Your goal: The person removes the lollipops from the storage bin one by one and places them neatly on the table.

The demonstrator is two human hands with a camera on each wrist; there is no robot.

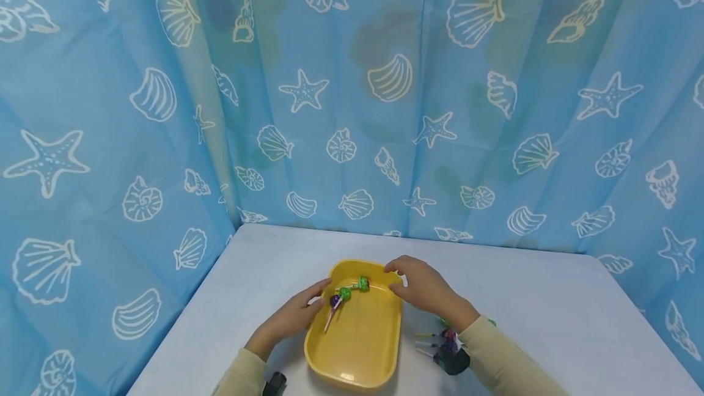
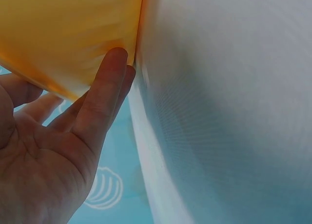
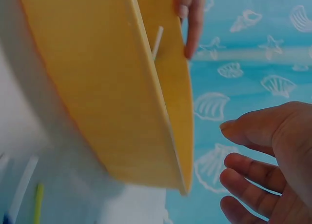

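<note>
A yellow tray [image 1: 365, 338] stands on the white table with a few wrapped lollipops inside. One green lollipop [image 1: 363, 284] lies near its far end; a green one [image 1: 344, 293] and a purple one [image 1: 335, 302] lie close together by the left wall. My left hand [image 1: 291, 316] touches the tray's left side, its fingers extended along the outer wall [image 2: 63, 29]. At the far right corner, my right hand [image 1: 426, 289] is held with thumb and fingers apart; a gap separates it from the tray wall [image 3: 97, 87] in the right wrist view.
Several more lollipops [image 1: 450, 344] lie right of the tray, partly hidden beneath my right forearm. A black object [image 1: 275, 384] sits by my left sleeve at the near edge. A blue shell-patterned curtain [image 1: 341, 109] hangs behind the white table [image 1: 528, 298].
</note>
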